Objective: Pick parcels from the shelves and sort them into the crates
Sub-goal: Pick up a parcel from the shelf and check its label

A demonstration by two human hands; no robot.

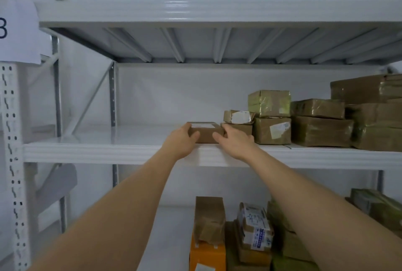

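Note:
A small flat brown parcel with a white label on top lies at the front of the white middle shelf. My left hand grips its left end, thumb on the front face and fingers over the top. My right hand grips its right end the same way. Both arms reach up from below. More brown and green taped parcels are stacked just right of it on the same shelf.
The left half of the middle shelf is bare. The lower shelf holds several parcels and an orange box. A perforated white upright with a paper sign stands at the left. The upper shelf's underside hangs close overhead.

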